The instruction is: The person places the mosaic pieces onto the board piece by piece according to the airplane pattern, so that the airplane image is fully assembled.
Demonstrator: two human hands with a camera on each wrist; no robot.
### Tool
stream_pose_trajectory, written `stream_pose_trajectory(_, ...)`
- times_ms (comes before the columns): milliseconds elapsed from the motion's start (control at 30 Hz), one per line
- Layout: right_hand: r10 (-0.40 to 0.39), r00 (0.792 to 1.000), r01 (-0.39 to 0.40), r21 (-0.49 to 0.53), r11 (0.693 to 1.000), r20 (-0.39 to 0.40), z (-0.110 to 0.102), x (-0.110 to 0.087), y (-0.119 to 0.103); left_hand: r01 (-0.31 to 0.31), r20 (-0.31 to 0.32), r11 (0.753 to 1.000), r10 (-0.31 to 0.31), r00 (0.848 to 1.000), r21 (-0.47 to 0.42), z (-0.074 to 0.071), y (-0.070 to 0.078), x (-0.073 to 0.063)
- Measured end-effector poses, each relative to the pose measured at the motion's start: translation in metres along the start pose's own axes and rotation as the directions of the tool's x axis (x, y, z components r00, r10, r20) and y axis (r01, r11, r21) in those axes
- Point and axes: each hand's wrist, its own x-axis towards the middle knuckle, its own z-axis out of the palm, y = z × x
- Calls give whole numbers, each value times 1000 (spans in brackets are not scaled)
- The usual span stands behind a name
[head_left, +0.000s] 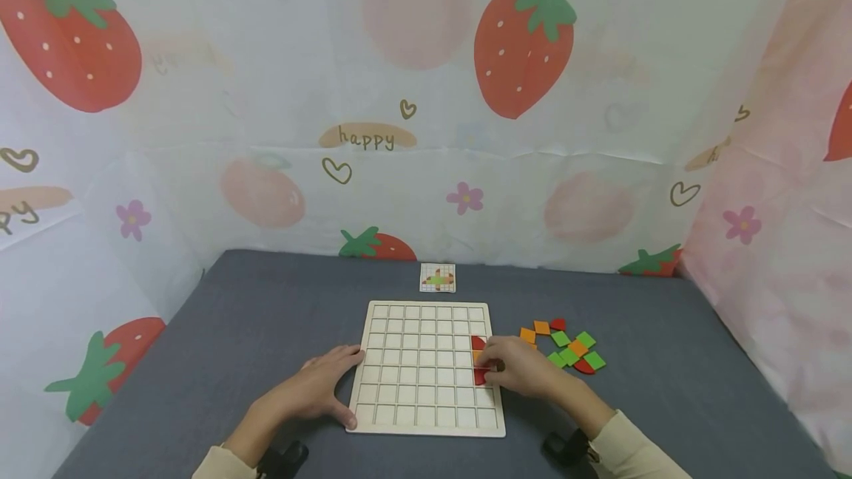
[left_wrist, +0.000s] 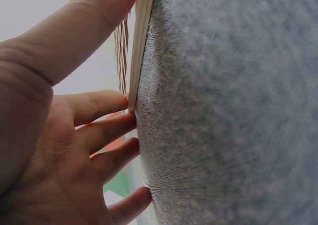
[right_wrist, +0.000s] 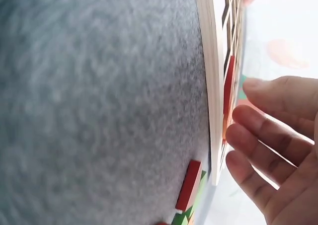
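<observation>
A pale wooden grid board (head_left: 416,375) lies on the grey cloth. My left hand (head_left: 313,383) is spread along its left side, the thumb at the near corner and fingertips at the edge. In the left wrist view those fingers (left_wrist: 99,106) look nearly straight. Over the board's right edge my right hand (head_left: 515,364) has its fingertips right at the pieces in the last column. These are a red piece (head_left: 478,341), an orange piece (head_left: 476,355) and a nearer red piece (head_left: 479,378). The right wrist view shows loosely bent fingers (right_wrist: 248,140) with nothing visible between them.
Loose green (head_left: 586,339), orange (head_left: 542,327) and red (head_left: 558,324) pieces lie scattered right of the board, near the right forearm. Behind the board is a small pattern card (head_left: 437,278). A strawberry-print curtain (head_left: 426,94) stands around the table (head_left: 279,294).
</observation>
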Motion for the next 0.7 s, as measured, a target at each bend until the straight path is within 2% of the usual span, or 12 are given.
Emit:
stream_pose_trajectory(233,53,999,-53,19,998,-4,-6,-3,6,2,1,1000,-2,1000,-1,0,1,2)
stream_pose_trajectory(533,151,986,-148,37,988,-71,-16,-4,8,14,12,1000,-15,1000,16,0,0,2)
stream_pose_trajectory(700,167,979,-170,-7,985,-119,-23,-5,15,16,3,1000,-16,1000,15,0,1,1)
